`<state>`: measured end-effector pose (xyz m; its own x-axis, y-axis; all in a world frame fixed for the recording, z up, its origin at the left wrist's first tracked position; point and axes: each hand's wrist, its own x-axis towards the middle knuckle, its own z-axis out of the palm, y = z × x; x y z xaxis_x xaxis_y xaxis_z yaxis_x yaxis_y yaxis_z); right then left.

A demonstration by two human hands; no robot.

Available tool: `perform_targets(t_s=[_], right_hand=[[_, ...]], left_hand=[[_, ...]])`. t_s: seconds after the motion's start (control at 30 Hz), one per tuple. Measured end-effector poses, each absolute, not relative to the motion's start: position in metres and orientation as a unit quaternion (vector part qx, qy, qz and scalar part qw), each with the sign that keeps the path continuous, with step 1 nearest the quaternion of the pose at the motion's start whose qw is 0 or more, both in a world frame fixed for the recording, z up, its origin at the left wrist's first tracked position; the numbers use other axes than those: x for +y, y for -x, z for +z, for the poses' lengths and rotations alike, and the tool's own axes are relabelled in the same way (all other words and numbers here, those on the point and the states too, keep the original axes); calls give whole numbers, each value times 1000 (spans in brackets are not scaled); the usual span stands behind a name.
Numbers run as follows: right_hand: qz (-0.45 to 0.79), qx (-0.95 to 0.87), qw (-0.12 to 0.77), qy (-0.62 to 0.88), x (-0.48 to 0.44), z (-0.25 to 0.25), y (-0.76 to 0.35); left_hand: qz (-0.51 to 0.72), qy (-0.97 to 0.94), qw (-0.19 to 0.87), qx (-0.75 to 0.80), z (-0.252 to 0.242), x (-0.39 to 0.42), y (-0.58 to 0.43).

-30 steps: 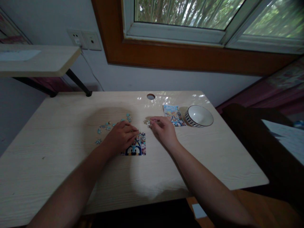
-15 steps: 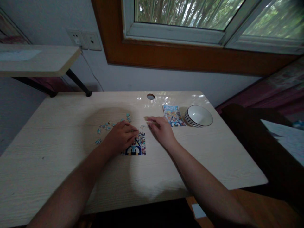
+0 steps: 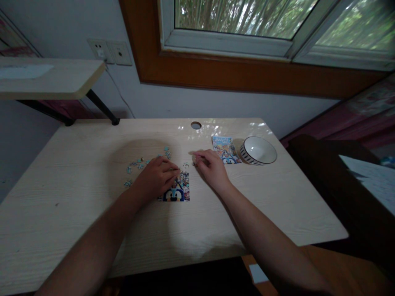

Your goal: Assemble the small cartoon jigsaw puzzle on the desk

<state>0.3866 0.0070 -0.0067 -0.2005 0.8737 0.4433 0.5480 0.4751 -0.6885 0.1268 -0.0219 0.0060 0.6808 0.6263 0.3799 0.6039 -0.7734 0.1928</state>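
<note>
A partly assembled jigsaw puzzle [image 3: 182,193] with a blue cartoon dog's face lies on the desk. My left hand [image 3: 159,176] rests over its upper left part, fingers stretched out, hiding that area. To the right, my right hand [image 3: 211,166] has its fingers curled in, the tips at a small puzzle piece [image 3: 194,164] on the desk. Another loose piece [image 3: 185,165] lies between the two hands. Several more loose pieces [image 3: 140,163] are scattered beyond and left of my left hand, with a cluster [image 3: 167,152] farther back.
A printed picture sheet [image 3: 227,150] lies behind my right hand, beside a white bowl [image 3: 259,151] with a striped outside. The pale wooden desk [image 3: 197,230] has a round cable hole [image 3: 196,125] near the wall. A raised shelf [image 3: 61,82] stands at the back left.
My right hand has shifted slightly to the right, and its outstretched fingers have curled in toward the small piece. My left hand stays in place on the puzzle.
</note>
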Motion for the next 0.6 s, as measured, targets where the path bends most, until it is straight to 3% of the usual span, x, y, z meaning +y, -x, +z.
perform_targets(t_s=[0.6], right_hand=[[177, -748, 421, 482, 3, -5, -390]], left_hand=[[190, -899, -10, 393, 1, -19, -122]])
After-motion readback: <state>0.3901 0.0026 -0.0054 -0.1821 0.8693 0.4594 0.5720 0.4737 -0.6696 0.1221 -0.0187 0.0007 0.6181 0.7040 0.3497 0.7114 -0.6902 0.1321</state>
